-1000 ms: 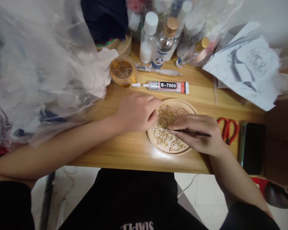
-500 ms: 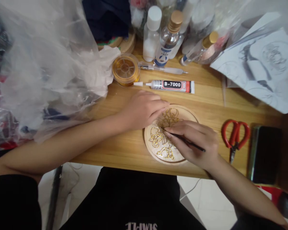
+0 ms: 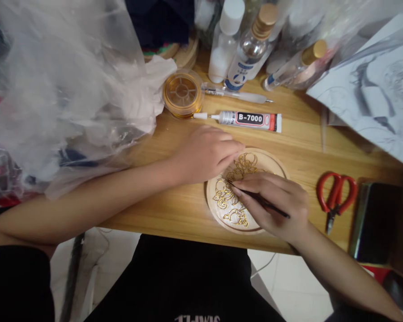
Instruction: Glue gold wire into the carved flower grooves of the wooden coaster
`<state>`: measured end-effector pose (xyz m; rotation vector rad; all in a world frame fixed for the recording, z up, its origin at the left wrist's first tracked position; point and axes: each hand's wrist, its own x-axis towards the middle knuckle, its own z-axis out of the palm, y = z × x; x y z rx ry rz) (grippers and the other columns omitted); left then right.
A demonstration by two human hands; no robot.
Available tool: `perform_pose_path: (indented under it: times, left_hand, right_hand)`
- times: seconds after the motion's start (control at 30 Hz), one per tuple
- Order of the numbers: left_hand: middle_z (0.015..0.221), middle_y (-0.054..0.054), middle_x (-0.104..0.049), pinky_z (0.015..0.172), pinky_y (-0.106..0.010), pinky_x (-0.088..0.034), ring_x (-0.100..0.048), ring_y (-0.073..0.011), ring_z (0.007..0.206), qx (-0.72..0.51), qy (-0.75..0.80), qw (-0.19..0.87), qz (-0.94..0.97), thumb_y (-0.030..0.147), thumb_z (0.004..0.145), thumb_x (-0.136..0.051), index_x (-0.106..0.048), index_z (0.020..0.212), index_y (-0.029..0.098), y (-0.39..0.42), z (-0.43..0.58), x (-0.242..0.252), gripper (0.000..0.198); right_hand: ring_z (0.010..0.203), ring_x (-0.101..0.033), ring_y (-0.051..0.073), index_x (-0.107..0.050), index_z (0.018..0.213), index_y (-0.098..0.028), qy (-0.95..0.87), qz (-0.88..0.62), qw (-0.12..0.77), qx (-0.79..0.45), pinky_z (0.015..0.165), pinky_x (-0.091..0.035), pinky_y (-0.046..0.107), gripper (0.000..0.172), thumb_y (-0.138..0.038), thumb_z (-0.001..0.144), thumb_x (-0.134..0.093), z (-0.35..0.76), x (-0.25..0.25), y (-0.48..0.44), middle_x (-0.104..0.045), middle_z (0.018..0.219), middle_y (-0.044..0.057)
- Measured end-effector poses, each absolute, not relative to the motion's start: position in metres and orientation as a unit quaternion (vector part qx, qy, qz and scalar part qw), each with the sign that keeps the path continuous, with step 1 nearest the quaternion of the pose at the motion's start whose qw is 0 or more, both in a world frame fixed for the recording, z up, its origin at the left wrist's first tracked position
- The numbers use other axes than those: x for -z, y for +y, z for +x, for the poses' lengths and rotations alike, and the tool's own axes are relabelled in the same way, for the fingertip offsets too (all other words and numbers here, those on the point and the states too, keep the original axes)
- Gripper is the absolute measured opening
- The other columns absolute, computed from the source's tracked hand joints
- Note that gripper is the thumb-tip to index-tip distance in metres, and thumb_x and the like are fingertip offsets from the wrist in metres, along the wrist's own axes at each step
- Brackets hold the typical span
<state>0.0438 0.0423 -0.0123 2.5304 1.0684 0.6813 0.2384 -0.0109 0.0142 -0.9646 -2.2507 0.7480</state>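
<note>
A round wooden disc [image 3: 221, 216] lies near the table's front edge, with a gold wire scroll pattern [image 3: 225, 195] on its face. My left hand [image 3: 204, 152] rests on the disc's left rim, fingers curled and pressing down on it. My right hand [image 3: 275, 201] covers the disc's right half and pinches a thin dark tool [image 3: 260, 200], whose tip touches the gold pattern near the middle.
A B-7000 glue tube [image 3: 248, 119], a gold wire spool [image 3: 183, 91] and a pen [image 3: 238, 95] lie behind the disc. Bottles [image 3: 251, 49] stand at the back. Red scissors [image 3: 336, 194] and a dark phone [image 3: 374, 221] are at right, papers [image 3: 372, 94] far right, plastic bags [image 3: 60, 89] at left.
The view has shifted, so the things sit further right in frame. My right hand has slid left and down over the disc, and the tool tip now sits further left on the pattern.
</note>
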Motion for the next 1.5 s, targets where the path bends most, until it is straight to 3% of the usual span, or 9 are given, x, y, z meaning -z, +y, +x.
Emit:
perform_pose_path:
  times: [0.33, 0.53, 0.8, 1.07, 1.5]
  left_hand:
    - [0.077, -0.002, -0.067, 0.068, -0.029, -0.039, -0.059, -0.0149, 0.073, -0.235, 0.365, 0.164, 0.886, 0.026, 0.094, -0.040, -0.068, 0.098, 0.019, 0.043, 0.044, 0.012, 0.029]
    - [0.077, -0.002, -0.067, 0.066, -0.029, -0.040, -0.059, -0.0153, 0.072, -0.236, 0.365, 0.161, 0.886, 0.024, 0.094, -0.041, -0.068, 0.097, 0.019, 0.043, 0.043, 0.012, 0.028]
    - [0.076, -0.001, -0.068, 0.064, -0.029, -0.039, -0.060, -0.0147, 0.069, -0.244, 0.362, 0.151, 0.887, 0.022, 0.092, -0.045, -0.069, 0.095, 0.018, 0.044, 0.044, 0.013, 0.024]
    - [0.075, -0.001, -0.068, 0.066, -0.030, -0.041, -0.061, -0.0160, 0.070, -0.239, 0.370, 0.157, 0.884, 0.023, 0.092, -0.045, -0.070, 0.090, 0.019, 0.043, 0.045, 0.012, 0.025]
    - [0.071, -0.001, -0.066, 0.063, -0.029, -0.039, -0.060, -0.0153, 0.068, -0.241, 0.369, 0.158, 0.884, 0.025, 0.092, -0.044, -0.069, 0.089, 0.020, 0.043, 0.044, 0.011, 0.026]
  right_hand:
    - [0.079, -0.065, 0.014, -0.063, 0.096, -0.017, -0.827, -0.360, 0.286, -0.324, 0.069, -0.055, 0.027, 0.024, -0.006, 0.075, -0.066, 0.239, -0.016, -0.009, -0.069, 0.087, 0.005]
    - [0.073, -0.065, 0.013, -0.066, 0.091, -0.017, -0.804, -0.377, 0.296, -0.350, 0.063, -0.054, 0.025, 0.019, -0.007, 0.075, -0.067, 0.236, -0.019, -0.005, -0.069, 0.081, 0.006]
    - [0.069, -0.065, 0.012, -0.070, 0.079, -0.021, -0.676, -0.472, 0.348, -0.446, 0.062, -0.054, 0.024, 0.009, -0.014, 0.073, -0.071, 0.240, -0.023, 0.005, -0.071, 0.076, 0.000]
    - [0.070, -0.066, 0.014, -0.070, 0.084, -0.016, -0.775, -0.379, 0.299, -0.407, 0.059, -0.052, 0.024, 0.014, -0.011, 0.071, -0.071, 0.237, -0.018, 0.006, -0.071, 0.076, 0.003]
    - [0.070, -0.067, 0.014, -0.068, 0.082, -0.016, -0.793, -0.382, 0.290, -0.375, 0.059, -0.052, 0.024, 0.007, -0.017, 0.075, -0.069, 0.234, -0.017, 0.006, -0.071, 0.075, 0.003]
